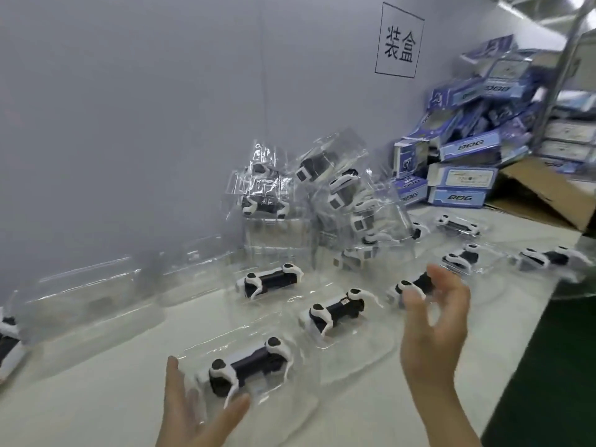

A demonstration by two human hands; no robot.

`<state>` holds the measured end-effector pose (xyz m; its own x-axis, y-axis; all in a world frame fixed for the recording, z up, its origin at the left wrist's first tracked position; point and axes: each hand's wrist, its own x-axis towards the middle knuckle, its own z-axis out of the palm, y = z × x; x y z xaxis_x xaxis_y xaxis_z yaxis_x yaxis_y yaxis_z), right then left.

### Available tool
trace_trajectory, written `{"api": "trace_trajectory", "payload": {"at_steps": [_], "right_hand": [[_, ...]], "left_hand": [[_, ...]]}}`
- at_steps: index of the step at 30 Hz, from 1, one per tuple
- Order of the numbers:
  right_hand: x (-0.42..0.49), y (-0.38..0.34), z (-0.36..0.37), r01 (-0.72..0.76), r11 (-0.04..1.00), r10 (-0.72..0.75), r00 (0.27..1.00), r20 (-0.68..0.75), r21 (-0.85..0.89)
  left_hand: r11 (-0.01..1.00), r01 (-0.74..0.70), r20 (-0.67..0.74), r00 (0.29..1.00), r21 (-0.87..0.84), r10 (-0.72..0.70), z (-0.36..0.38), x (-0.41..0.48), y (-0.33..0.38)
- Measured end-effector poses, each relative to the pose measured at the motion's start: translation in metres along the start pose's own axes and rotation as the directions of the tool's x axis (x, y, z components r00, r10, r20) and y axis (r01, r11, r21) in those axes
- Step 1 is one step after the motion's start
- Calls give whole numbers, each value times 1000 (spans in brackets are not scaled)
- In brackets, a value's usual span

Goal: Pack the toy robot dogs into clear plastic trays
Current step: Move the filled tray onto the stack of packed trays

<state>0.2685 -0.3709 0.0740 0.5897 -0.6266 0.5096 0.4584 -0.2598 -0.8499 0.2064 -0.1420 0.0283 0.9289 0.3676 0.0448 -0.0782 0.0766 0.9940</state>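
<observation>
At bench (96, 398) front edge: left hand (190, 417) spread beside nearest tray (300, 398), right hand (432, 333) loose, empty; clumsy nudge could unseat dog (248, 366).

Looks like a packing bench in a toy factory. Marked as such by a pale worktable (113, 398) set against a plain grey wall (145, 124) bearing a boxed sign (399, 43) that reads 装盒. Spread with many identical black-and-white toy dogs (337, 309), each lying in one of the clear trays (364, 359), plus a heap of filled trays (342, 185) at the wall. Flanked on the right by a tumbled pile of blue boxes (467, 146) printed DOG, an open cardboard carton (532, 191) and a metal rack (559, 69).
</observation>
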Motion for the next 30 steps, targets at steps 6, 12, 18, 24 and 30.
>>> {"api": "trace_trajectory", "payload": {"at_steps": [6, 12, 18, 24, 30], "right_hand": [[62, 76, -80, -357, 930, 312, 894, -322, -90], [101, 112, -110, -561, 826, 562, 811, -162, 57], [113, 126, -109, -608, 788, 612, 791, -11, 94], [125, 137, -123, -576, 817, 575, 818, 28, 36], [132, 138, -130, -585, 809, 588, 801, 113, -63]], "left_hand": [[991, 85, 54, 995, -98, -80, 17, 19, -2], [1000, 21, 213, 977, 10, -23, 40, 37, -11], [997, -18, 251, 968, 69, 0, 90, 51, -15], [998, -2, 283, 959, 67, -17, 133, 56, -15], [999, 4, 287, 958, 34, -14, 132, 54, -18]]}}
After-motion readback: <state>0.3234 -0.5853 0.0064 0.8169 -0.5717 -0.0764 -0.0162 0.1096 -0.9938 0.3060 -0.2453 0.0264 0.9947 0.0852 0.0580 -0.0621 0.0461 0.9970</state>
